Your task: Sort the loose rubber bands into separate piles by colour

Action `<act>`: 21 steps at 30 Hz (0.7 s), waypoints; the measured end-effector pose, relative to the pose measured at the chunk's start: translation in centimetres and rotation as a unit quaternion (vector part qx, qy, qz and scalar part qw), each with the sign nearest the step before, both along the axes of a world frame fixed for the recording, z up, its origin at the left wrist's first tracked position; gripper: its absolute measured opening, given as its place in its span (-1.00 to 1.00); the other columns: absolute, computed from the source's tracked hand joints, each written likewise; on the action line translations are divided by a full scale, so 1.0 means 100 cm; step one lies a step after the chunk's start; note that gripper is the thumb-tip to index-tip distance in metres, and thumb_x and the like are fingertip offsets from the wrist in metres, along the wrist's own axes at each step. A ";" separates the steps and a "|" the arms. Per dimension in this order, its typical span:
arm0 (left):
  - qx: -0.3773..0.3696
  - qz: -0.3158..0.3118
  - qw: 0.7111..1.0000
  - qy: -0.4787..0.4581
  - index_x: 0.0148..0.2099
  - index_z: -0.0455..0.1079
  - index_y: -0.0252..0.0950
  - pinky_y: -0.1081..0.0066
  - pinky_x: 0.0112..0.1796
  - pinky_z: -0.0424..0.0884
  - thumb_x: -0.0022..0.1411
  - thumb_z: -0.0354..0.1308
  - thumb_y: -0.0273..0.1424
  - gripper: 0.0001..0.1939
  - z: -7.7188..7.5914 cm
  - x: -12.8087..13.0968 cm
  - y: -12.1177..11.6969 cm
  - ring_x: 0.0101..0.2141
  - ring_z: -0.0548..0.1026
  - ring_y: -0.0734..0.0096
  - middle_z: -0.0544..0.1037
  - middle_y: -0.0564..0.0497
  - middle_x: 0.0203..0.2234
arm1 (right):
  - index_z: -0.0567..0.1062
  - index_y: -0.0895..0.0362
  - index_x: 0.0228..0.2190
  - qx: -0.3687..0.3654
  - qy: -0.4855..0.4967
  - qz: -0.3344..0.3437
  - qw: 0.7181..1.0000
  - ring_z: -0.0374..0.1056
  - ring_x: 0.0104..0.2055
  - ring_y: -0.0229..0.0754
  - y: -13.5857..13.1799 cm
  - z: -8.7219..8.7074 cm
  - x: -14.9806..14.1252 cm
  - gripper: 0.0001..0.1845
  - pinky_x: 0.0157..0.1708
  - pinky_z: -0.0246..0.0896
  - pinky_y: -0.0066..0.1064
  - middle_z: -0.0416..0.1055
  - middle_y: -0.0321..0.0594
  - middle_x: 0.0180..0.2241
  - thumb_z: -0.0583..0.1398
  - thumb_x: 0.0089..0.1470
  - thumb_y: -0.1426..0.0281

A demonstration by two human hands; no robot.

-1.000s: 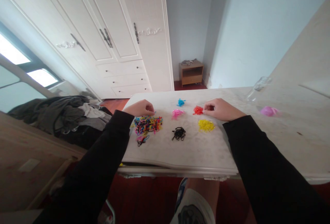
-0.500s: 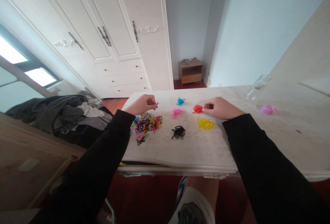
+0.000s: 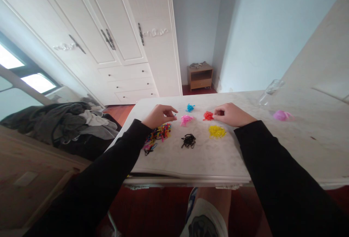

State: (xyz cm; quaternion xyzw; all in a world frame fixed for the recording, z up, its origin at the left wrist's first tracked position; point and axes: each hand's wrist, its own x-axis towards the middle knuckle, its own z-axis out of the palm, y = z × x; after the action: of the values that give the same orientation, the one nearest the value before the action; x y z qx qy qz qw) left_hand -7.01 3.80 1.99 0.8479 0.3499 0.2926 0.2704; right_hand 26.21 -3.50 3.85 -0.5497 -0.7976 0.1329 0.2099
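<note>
Since half a second ago, the left hand (image 3: pixel 159 116) has moved right, over toward the pink pile (image 3: pixel 187 120). Its fingers are close together, with a tiny bluish bit (image 3: pixel 175 115) between the tips, above the surface (image 3: pixel 212 160). The right hand (image 3: pixel 230 115) has its fingertips pinched at the edge of the red pile (image 3: pixel 208 116); I cannot tell if they hold a red loop. These little loops look light, soft and bendy, so they probably tangle easily and won't break if dropped. It seems best to pinch one loop by its edge with two fingertips. The mixed pile (image 3: pixel 163 131) sits below the left hand, and the yellow pile (image 3: pixel 217 132) is near the right. Compared with the earlier picture, the left hand now hides more of the mixed pile, but the right hand stays by the red one.
</note>
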 end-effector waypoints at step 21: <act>0.062 0.056 0.996 -0.011 -0.37 0.57 -0.32 0.40 -0.38 0.42 0.06 0.44 -0.21 -0.74 -0.006 0.028 -0.011 -0.46 0.49 0.42 0.62 -0.02 -0.50 | 0.46 0.13 -0.60 0.003 0.008 0.014 1.000 0.21 -0.49 -0.25 0.001 -0.004 0.000 -0.78 -0.40 0.01 -0.34 0.36 -0.29 -0.60 0.18 0.01 0.33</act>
State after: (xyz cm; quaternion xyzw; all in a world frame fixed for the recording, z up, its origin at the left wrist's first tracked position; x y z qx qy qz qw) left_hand -4.24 2.71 1.38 0.8387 0.3752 0.3375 0.2046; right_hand 26.19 -3.37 3.46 -0.5368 -0.8037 0.1380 0.2164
